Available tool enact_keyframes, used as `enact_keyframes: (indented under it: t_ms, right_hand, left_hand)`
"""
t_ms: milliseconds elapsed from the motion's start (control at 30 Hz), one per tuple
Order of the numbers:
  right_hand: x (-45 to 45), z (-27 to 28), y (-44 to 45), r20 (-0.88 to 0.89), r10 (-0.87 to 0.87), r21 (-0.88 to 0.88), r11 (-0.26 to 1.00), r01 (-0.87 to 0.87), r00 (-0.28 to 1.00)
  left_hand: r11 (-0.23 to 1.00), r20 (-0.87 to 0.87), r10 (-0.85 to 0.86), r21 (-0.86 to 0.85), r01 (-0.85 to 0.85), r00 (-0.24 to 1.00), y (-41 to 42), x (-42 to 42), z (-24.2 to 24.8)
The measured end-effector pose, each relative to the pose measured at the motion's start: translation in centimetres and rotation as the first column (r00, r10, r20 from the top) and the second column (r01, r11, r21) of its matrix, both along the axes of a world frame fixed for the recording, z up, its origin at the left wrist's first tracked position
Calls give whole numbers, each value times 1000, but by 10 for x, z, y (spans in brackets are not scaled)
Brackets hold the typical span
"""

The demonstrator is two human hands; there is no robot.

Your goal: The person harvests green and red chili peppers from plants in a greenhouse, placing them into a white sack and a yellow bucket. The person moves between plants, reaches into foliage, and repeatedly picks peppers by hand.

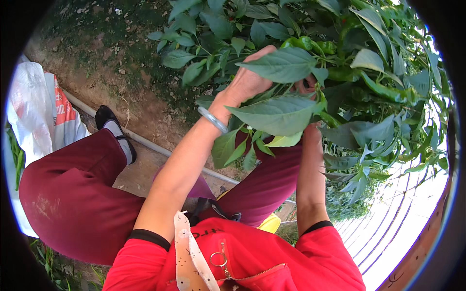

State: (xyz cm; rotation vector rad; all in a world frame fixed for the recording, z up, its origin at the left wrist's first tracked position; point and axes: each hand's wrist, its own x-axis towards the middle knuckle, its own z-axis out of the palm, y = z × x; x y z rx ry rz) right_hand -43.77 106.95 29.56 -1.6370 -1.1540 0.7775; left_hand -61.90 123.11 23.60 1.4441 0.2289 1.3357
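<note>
My left hand (253, 77), with a pale bangle (213, 120) on its wrist, reaches into a green pepper plant (258, 31). A broad leaf (284, 64) covers its fingertips, so I cannot see what they touch. My right hand (307, 84) is among the stems just to the right, mostly behind another large leaf (275, 113). Fingers show in the gap between the two leaves, but their grip is hidden. Glossy green peppers (301, 43) hang just above the hands. A longer green pepper (387, 89) hangs farther right.
A white woven sack (31, 105) with red print stands at the left, with green peppers (18, 160) beside it. A pale pipe (147, 144) crosses the soil near my shoe (107, 116). Something yellow (270, 222) shows beneath my bent legs. Dense foliage fills the right.
</note>
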Motion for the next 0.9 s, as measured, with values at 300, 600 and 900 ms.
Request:
enact_keyframes:
  t_ms: [300, 600, 900]
  right_hand:
    - [-101, 37, 12, 384, -507, 224, 862, 454, 772]
    - [-44, 9, -58, -104, -265, -176, 953, 245, 958]
    - [-30, 7, 9, 135, -129, -686, 703, 187, 982]
  left_hand:
    - [901, 152, -259, -318, 295, 954, 17, -25, -4]
    - [635, -261, 245, -684, -358, 934, -84, -41, -12]
    - [507, -334, 28, -808, -301, 942, -151, -17, -11]
